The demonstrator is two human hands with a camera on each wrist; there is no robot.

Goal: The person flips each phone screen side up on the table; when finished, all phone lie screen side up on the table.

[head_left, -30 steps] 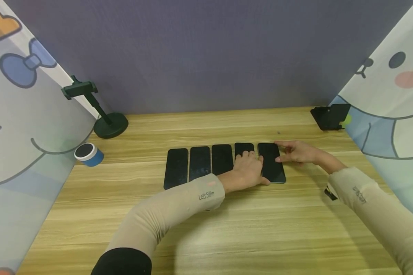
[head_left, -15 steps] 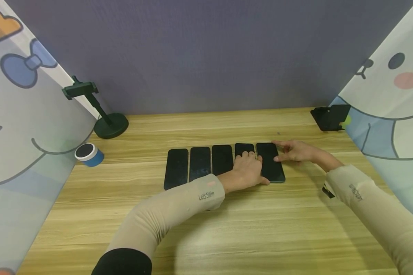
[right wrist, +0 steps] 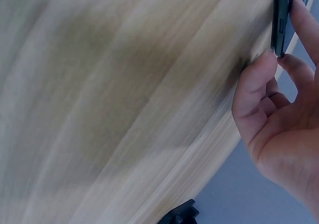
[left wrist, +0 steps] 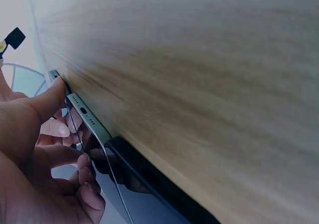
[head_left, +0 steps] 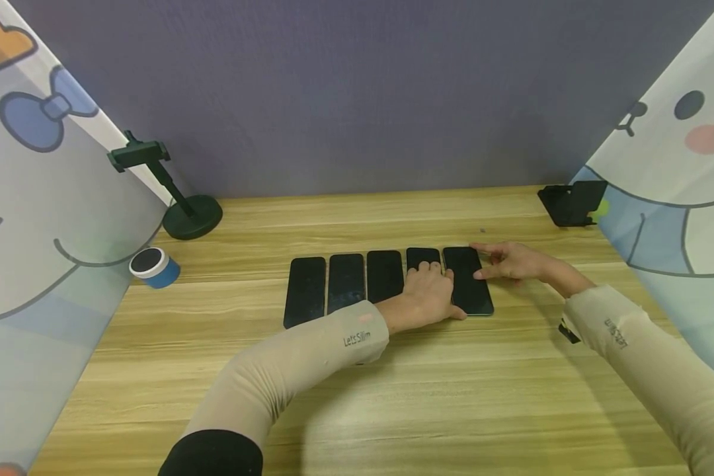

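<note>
Several black smartphones lie side by side in a row, screens up, in the head view. My right hand (head_left: 514, 261) holds the upper right corner of the rightmost smartphone (head_left: 471, 284), thumb at its side and index finger at its top edge. That corner shows as a dark edge (right wrist: 280, 25) in the right wrist view. Over the neighbouring smartphone (head_left: 422, 255) lies my left hand (head_left: 425, 294), fingertips on the screen and thumb by the rightmost phone's lower edge. The left wrist view shows bent fingers touching the glass and a port end (left wrist: 85, 113) below the thumb.
The other phones, such as the leftmost smartphone (head_left: 305, 291), sit left, partly under my left sleeve (head_left: 327, 337). A dark green phone stand (head_left: 192, 217) and a blue jar (head_left: 156, 268) stand at far left. A black folding stand (head_left: 571, 203) is at back right.
The rightmost smartphone moved slightly left between the first and second frames, toward its neighbour, with my right hand on it. Since then it looks still. My left hand has kept its place.
</note>
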